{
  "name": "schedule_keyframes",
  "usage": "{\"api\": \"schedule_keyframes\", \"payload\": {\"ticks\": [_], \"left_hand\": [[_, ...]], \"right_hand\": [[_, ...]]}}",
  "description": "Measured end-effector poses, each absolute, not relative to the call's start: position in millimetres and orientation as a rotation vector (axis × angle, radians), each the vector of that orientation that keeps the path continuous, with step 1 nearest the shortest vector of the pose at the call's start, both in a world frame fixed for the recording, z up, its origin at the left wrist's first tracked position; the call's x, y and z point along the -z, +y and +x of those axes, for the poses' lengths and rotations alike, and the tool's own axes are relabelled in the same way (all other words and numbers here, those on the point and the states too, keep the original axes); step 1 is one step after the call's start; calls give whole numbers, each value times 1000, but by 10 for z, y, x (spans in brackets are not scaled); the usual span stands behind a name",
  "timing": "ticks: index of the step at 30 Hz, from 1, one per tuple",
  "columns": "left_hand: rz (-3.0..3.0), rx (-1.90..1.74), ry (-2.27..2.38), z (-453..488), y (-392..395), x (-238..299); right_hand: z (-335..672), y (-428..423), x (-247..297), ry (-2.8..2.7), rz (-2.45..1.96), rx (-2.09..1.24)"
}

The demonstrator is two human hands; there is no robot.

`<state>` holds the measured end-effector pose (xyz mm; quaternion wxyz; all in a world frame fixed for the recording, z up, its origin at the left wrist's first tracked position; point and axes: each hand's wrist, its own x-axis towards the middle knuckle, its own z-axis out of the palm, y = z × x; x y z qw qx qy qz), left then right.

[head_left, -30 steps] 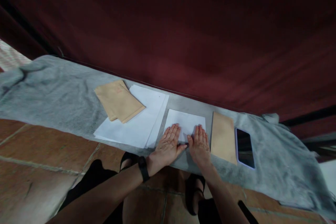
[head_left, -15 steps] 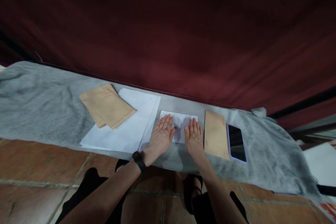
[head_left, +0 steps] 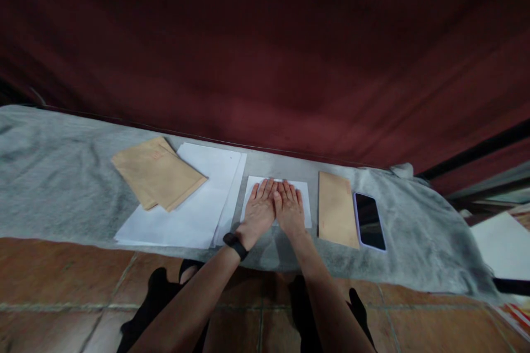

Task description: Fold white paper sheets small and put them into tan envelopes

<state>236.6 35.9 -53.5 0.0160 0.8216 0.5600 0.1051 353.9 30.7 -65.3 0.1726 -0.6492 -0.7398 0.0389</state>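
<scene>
Both palms lie flat, side by side, on a small white sheet of paper in the middle of the grey cloth. My left hand covers the left part of the sheet, its fingers stretched out and pointing away from me. Close against it, my right hand rests with its fingers extended too. Much of the sheet is hidden under them; its far edge and right side show. A brown envelope lies just right of the sheet. To the left is a stack of larger white paper.
Brown envelopes overlap on top of the large paper. A phone with a pale purple edge lies right of the single envelope. Grey cloth covers the long narrow surface. A dark red curtain hangs behind it, and tiled floor is below.
My two hands have slid together from the outer parts of the small sheet to its middle, now touching. The view has shifted slightly; envelopes and phone stay in place.
</scene>
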Motion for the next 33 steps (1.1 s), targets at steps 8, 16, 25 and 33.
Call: {"api": "schedule_keyframes", "payload": {"ticks": [8, 16, 25, 33], "left_hand": [[2468, -326, 1849, 2285, 417, 498], [2405, -441, 1992, 2243, 434, 597], [2375, -619, 2036, 2157, 369, 688], [2567, -538, 1854, 2218, 108, 521]], "right_hand": [[3543, 329, 720, -2028, -1929, 15], [3604, 327, 824, -1957, -1952, 127], [3778, 255, 864, -1885, -1894, 210], [3813, 82, 706, -1937, -1872, 76]]}}
